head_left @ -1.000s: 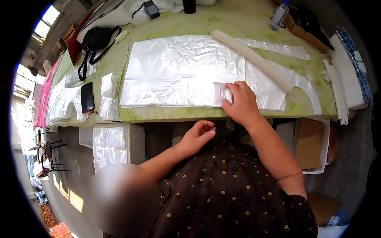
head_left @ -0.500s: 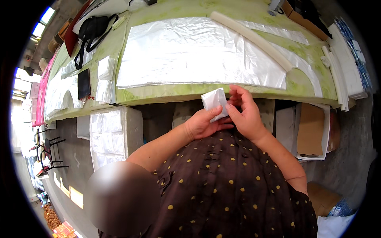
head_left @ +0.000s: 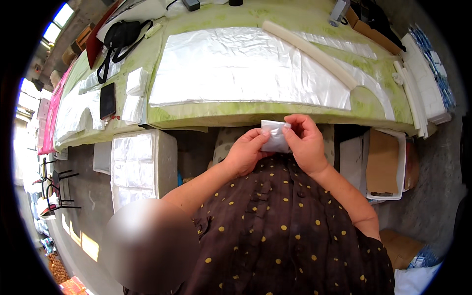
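A small folded packet of white plastic film point(head_left: 276, 138) is held in front of my body, just off the table's near edge. My left hand point(head_left: 247, 151) grips its left side, thumb on top and fingers underneath. At the packet's upper right corner, my right hand point(head_left: 308, 146) pinches the film between thumb and curled fingers. Beyond my hands a wide sheet of clear-white plastic film point(head_left: 221, 69) lies flat on the green patterned tablecloth point(head_left: 196, 116). A long cream roll or tube point(head_left: 314, 55) rests slantwise across its right part.
To the left lie a black phone point(head_left: 107, 101), stacked white packets point(head_left: 133, 93) and a black strapped bag point(head_left: 120, 39). A pale block topped with flat packets point(head_left: 135, 147) stands below the table. At the right are a white bin with cardboard point(head_left: 384, 162) and pale rolls point(head_left: 410, 98).
The packet has turned from tilted to nearly square and come slightly lower. My right hand has closed onto its right corner, where before its fingers were apart beside it.
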The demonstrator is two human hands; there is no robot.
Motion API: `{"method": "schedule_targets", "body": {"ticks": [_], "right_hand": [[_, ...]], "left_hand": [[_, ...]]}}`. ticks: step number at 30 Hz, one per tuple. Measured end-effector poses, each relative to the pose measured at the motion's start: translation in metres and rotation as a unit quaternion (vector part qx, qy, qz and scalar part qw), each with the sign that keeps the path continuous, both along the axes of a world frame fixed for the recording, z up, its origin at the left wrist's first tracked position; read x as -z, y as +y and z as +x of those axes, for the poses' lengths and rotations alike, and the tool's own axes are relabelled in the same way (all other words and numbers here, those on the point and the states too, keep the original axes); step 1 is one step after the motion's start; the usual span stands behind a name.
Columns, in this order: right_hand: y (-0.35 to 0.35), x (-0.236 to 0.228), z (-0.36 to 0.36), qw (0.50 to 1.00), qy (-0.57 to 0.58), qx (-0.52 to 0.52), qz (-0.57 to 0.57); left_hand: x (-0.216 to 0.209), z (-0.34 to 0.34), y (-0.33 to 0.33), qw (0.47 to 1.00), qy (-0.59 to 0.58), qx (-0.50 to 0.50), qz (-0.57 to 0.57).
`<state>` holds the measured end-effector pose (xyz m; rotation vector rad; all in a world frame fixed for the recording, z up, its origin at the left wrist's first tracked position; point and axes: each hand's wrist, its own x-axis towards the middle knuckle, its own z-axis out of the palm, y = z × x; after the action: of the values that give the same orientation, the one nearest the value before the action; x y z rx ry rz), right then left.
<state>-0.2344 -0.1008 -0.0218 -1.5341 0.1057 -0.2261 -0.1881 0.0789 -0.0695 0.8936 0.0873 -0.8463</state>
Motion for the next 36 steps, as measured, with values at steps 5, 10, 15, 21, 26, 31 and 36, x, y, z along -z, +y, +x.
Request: {"method": "schedule_targets", "body": {"ticks": [5, 10, 15, 21, 26, 31, 36], "right_hand": [[-0.007, 0.009, 0.009, 1.0, 0.015, 0.009, 0.005], [0.002, 0.01, 0.019, 0.998, -0.004, 0.003, 0.061], [0.001, 0.02, 0.022, 0.999, 0.027, -0.005, 0.031], [0.002, 0.026, 0.028, 0.999, 0.013, 0.016, 0.042], [-0.004, 0.026, 0.03, 0.998, 0.021, 0.028, 0.048], [-0.008, 0.032, 0.03, 0.996, 0.026, 0.018, 0.078], [-0.004, 0.034, 0.032, 0.996, 0.035, -0.014, 0.076]], "left_hand": [[0.002, 0.0, -0.001, 0.999, -0.009, -0.042, 0.029], [0.001, 0.003, 0.002, 0.994, -0.059, -0.029, 0.092], [-0.018, 0.002, 0.002, 0.985, -0.111, -0.06, 0.118], [0.014, 0.007, 0.013, 0.967, -0.229, -0.105, 0.037], [0.008, 0.022, 0.064, 0.94, -0.281, -0.186, 0.049], [-0.044, 0.076, 0.202, 0.802, -0.352, -0.362, 0.32], [-0.065, 0.133, 0.311, 0.705, -0.353, -0.392, 0.473]]}}
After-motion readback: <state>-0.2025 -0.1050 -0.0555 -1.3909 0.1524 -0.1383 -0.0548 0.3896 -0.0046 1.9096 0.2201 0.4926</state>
